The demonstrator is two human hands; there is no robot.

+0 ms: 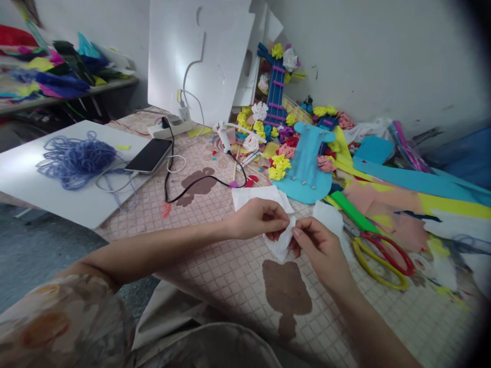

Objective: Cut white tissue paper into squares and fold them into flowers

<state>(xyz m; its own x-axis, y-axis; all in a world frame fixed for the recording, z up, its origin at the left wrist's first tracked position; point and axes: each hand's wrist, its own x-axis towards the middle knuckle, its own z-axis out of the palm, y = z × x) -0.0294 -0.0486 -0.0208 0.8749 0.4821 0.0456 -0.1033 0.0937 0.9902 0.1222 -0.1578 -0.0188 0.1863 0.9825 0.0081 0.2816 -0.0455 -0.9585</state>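
A small piece of white tissue-like paper (282, 246) is pinched between my two hands, just above the tabletop. My left hand (259, 219) grips its upper left side with thumb and fingertips. On the other side, my right hand (315, 241) pinches it near the top, fingers curled. More white sheets (258, 196) lie flat behind my left hand, and another white sheet (329, 217) rests behind my right hand. Scissors with red and yellow handles (379, 255) lie to the right of my right hand, beside a green strip (353, 210).
A white glue gun (224, 137) with a black cord stands behind. A turquoise cutout (307, 168) with paper flowers (280, 166) is beyond my hands. On the left are a phone (149, 155) and blue yarn (82, 158) on a white board (72, 204). Coloured paper scraps (402, 214) cover the right.
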